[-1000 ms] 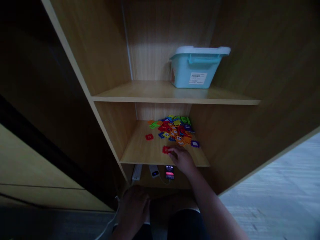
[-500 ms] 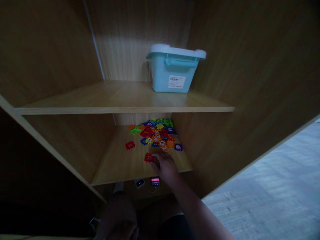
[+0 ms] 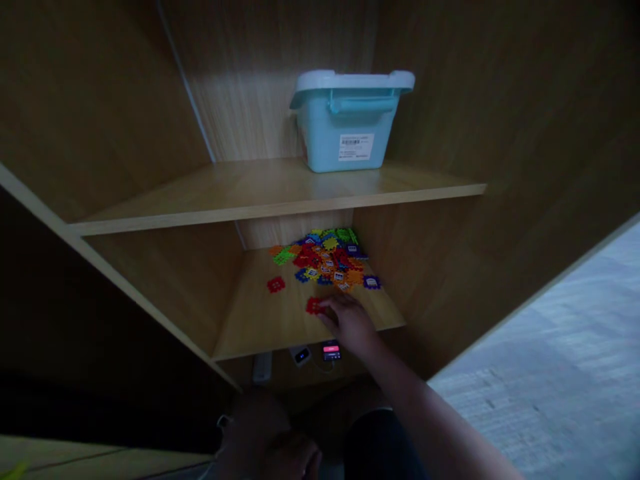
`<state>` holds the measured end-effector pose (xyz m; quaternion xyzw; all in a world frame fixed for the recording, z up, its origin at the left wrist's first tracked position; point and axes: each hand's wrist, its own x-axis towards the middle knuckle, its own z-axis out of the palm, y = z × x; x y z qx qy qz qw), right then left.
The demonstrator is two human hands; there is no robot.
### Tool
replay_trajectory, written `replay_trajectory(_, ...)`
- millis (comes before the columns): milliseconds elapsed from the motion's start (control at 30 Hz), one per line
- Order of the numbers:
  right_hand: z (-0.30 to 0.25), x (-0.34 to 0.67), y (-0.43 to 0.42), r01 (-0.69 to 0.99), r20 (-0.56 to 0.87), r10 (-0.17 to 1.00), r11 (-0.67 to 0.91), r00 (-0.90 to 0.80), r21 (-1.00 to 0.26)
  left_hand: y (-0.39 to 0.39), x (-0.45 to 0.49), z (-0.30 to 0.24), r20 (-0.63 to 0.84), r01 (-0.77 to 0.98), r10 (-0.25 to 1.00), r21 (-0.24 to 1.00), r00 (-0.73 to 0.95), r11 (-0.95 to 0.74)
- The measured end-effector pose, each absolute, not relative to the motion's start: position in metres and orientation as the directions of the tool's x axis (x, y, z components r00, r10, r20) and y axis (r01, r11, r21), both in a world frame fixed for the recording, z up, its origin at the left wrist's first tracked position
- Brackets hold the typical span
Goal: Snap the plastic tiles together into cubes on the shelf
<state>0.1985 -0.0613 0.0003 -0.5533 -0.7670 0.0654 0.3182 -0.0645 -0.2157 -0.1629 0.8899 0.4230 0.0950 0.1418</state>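
My right hand is closed on a red notched plastic building piece, pinched between thumb and fingers over the lower shelf. Left of it, a second red notched piece lies flat on the shelf. Behind my fingers spreads a pile of interlocking pieces in orange, red, blue, yellow, green and purple. A purple piece with a white window pattern lies at the pile's right edge. My left hand is low by my knee in deep shadow, and its fingers cannot be made out clearly.
A light-blue lidded plastic box stands on the upper shelf, whose front edge overhangs the lower compartment. Below the lower shelf are a lit phone with a cable and a small white device. Wooden cabinet walls flank both sides.
The view has shifted and tilted a little, so the shelves sit higher and farther right. My right hand keeps its hold on the red building piece, in nearly the same spot over the shelf.
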Motion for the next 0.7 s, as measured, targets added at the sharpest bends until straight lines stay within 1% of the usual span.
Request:
replay_trajectory(33,0.000,0.199,-0.061,0.804,0.424,0.886,0.387,-0.188,-0.451,-0.218,-0.061,-0.161,0.026,0.741,0.794,0.340,0.608,-0.579)
replay_trajectory(100,-0.001,0.200,-0.060,0.801,0.433,0.881,0.394,-0.190,-0.451,-0.222,-0.053,-0.154,-0.037,0.727,0.772,0.369,0.634,-0.580)
replay_trajectory(233,-0.004,0.202,-0.059,0.788,0.452,0.866,0.426,-0.212,-0.445,-0.230,-0.039,-0.131,-0.163,0.730,0.738,0.386,0.655,-0.563)
replay_trajectory(367,-0.005,0.203,-0.060,0.776,0.461,0.860,0.439,-0.217,-0.453,-0.235,-0.038,-0.111,-0.128,0.746,0.787,0.439,0.604,-0.501)
replay_trajectory(467,-0.004,0.202,-0.061,0.790,0.459,0.862,0.430,-0.216,-0.436,-0.235,-0.038,-0.112,-0.122,0.754,0.814,0.476,0.568,-0.454)
replay_trajectory(600,-0.002,0.201,-0.061,0.811,0.453,0.862,0.425,-0.227,-0.402,-0.238,-0.036,-0.116,-0.208,0.782,0.810,0.472,0.548,-0.407)
replay_trajectory(667,-0.002,0.200,-0.061,0.811,0.447,0.864,0.424,-0.230,-0.404,-0.247,-0.038,-0.106,-0.266,0.772,0.795,0.527,0.546,-0.354)
replay_trajectory(700,-0.001,0.200,-0.061,0.810,0.444,0.867,0.420,-0.225,-0.410,-0.255,-0.041,-0.097,-0.273,0.747,0.790,0.585,0.548,-0.316)
